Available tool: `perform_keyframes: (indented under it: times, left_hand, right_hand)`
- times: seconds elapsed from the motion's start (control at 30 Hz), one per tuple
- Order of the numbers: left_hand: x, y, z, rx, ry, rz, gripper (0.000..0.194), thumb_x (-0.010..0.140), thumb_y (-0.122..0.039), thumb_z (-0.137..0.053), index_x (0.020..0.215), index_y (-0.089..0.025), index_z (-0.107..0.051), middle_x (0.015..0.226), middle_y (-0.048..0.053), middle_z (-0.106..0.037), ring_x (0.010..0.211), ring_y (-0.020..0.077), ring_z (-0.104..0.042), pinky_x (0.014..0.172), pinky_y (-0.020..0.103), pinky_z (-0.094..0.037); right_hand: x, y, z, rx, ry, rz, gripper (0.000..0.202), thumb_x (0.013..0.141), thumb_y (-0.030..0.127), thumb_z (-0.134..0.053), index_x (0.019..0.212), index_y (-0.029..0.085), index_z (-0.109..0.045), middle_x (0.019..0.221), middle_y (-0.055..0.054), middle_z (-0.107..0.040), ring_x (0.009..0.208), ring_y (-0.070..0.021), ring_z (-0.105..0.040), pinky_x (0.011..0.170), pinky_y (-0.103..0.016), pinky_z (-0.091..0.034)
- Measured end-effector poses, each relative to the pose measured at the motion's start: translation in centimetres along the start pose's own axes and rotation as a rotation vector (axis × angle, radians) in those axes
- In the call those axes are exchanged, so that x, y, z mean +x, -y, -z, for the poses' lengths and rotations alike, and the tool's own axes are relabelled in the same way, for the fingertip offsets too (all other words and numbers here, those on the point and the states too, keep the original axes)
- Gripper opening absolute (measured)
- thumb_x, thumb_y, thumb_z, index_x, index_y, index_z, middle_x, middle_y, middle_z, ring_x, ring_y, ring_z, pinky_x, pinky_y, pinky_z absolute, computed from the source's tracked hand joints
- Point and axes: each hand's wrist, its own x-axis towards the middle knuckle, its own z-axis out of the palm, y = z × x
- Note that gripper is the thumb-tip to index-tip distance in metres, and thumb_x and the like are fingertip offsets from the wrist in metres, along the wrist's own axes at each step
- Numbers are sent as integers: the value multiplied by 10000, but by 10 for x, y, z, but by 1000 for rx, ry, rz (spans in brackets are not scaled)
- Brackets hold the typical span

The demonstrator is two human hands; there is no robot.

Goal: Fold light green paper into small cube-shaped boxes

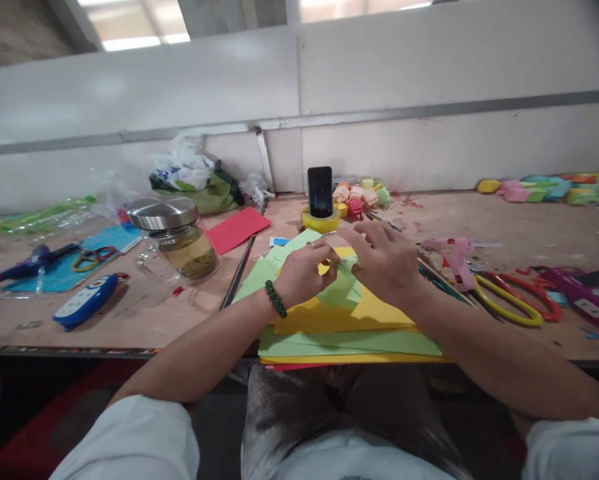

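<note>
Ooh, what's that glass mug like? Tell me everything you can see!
The mug looks like clear glass, with a see-through handle at the picture's left and a shiny, metal-looking lid on. Inside is yellowish liquid, with greenish-brown bits near the bottom. It stands upright on the table beside the red paper; I can't tell whether they touch.

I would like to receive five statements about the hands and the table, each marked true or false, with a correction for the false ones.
1. The left hand and right hand hold light-green paper. True.
2. The glass mug has no lid. False: a metal lid covers it.
3. The smartphone stands upright by the yellow tape roll. True.
4. The green bead bracelet is on the right wrist. False: it is on the left.
</note>
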Motion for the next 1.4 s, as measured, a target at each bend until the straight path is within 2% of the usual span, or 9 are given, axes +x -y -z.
perform_keyframes:
  times: [0.13,0.33,0.47,0.67,0.87,1.0,1.1,1.2,1.4]
  left_hand:
    - [-2,4,-4,59,75,77,114,716,-144,-587,806,-176,-648,809,37,-679,671,142,-645,624,248,-508]
    - [-4,-3,-6,321,150,139,105,738,-220,-590,777,-198,-684,796,47,-703,689,198,-656,605,289,-491]
    - [-4,-7,-8,334,184,158,101,735,-213,-582,722,-202,-681,738,28,-686,615,169,-617,579,273,-467]
    - [-2,-10,-8,302,225,190,80,689,-170,-592,661,-194,-663,722,29,-692,638,181,-625,578,277,-460]
    - [-2,-3,-10,207,183,196,94,674,-159,-583,646,-201,-663,713,8,-701,625,152,-624,565,243,-467]
    - [-2,7,-13,53,123,246,76,658,-144,-602,648,-188,-663,695,14,-705,621,150,-639,572,238,-491]
    - [-1,9,-12,30,94,222,101,673,-122,-601,671,-190,-675,689,9,-699,634,141,-639,584,229,-486]
    - [-1,5,-9,58,28,182,126,738,-128,-588,724,-199,-691,733,4,-694,621,114,-615,550,205,-441]
    - [-2,4,-7,27,-147,61,90,815,-170,-578,838,-188,-664,704,2,-640,617,106,-569,609,221,-456]
  right_hand:
    - [1,-2,-4,61,24,76,488,767,68,-522,1230,211,-575,1123,-96,-645,930,-233,-565,780,-357,-418]
    - [0,-1,-7,125,131,127,509,801,52,-507,1281,212,-557,1180,-119,-634,1001,-251,-557,848,-394,-424]
    - [0,2,-9,133,171,145,507,822,31,-473,1294,200,-552,1205,-137,-625,1031,-255,-546,876,-422,-418]
    - [1,1,-9,129,186,173,502,820,50,-477,1304,167,-540,1237,-153,-609,1070,-277,-529,876,-433,-410]
    - [4,-7,-5,211,265,199,527,780,33,-484,1291,152,-535,1220,-133,-617,1040,-272,-534,845,-413,-424]
    - [6,-12,-6,239,252,185,514,751,42,-502,1253,139,-556,1138,-113,-650,999,-258,-541,807,-383,-426]
    - [7,-14,-8,185,231,171,305,785,71,-502,1036,161,-649,963,-89,-678,891,-235,-546,748,-349,-418]
    - [8,-19,-8,196,196,145,138,810,115,-522,799,182,-643,815,-65,-664,795,-209,-541,709,-322,-410]
    - [8,-27,-3,489,150,100,125,816,136,-542,709,198,-563,662,-6,-625,641,-147,-541,600,-261,-389]
